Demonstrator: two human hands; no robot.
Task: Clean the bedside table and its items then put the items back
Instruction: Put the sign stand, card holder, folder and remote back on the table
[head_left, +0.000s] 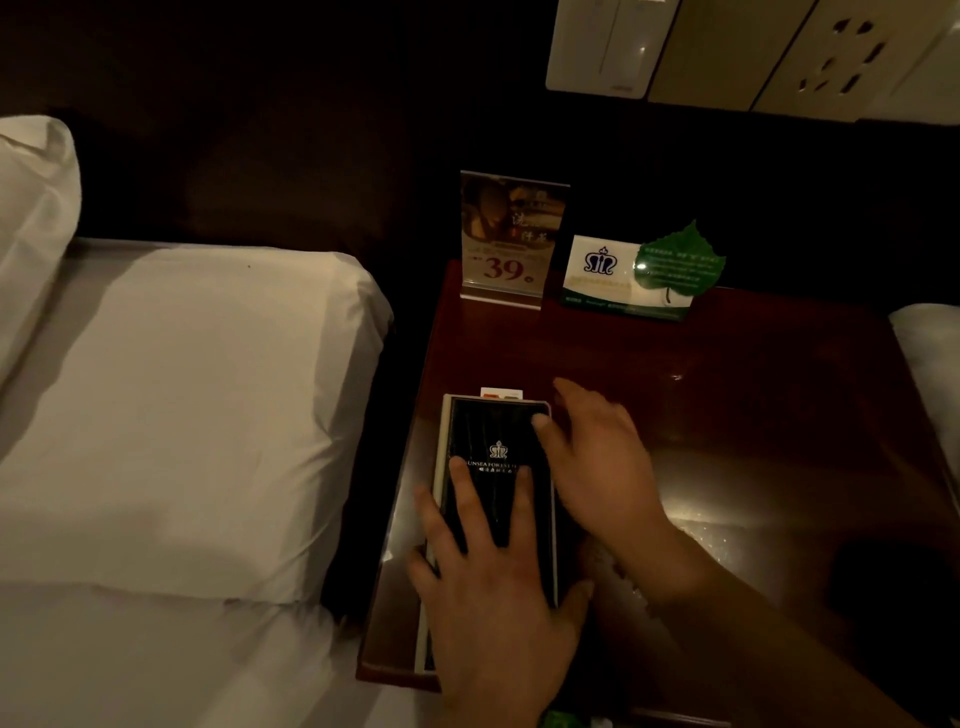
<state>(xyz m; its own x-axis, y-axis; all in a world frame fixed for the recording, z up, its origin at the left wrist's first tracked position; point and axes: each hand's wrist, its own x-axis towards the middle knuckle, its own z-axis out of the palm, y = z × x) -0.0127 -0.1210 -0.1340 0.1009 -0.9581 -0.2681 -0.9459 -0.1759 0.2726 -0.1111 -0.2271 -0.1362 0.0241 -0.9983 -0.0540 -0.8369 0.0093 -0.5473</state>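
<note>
Squaring black folder (493, 431) w/ bench (727, 389) edge, prob.: left hand (488, 597) flat on cover, right hand (597, 467) at its side, neither gripping; slide, don't lift.

A white-sheeted bed (182, 415) fills the left side. A plump white pillow (31, 218) lies at the bed's far left corner. Behind the bed runs a dark brown wooden headboard panel (260, 130). Up and to the right of the bed, a cream plastic switch plate (608, 47) and a cream power socket (841, 57) sit side by side. Far right of the bed, a corner of other white bedding (930, 364) shows.
</note>
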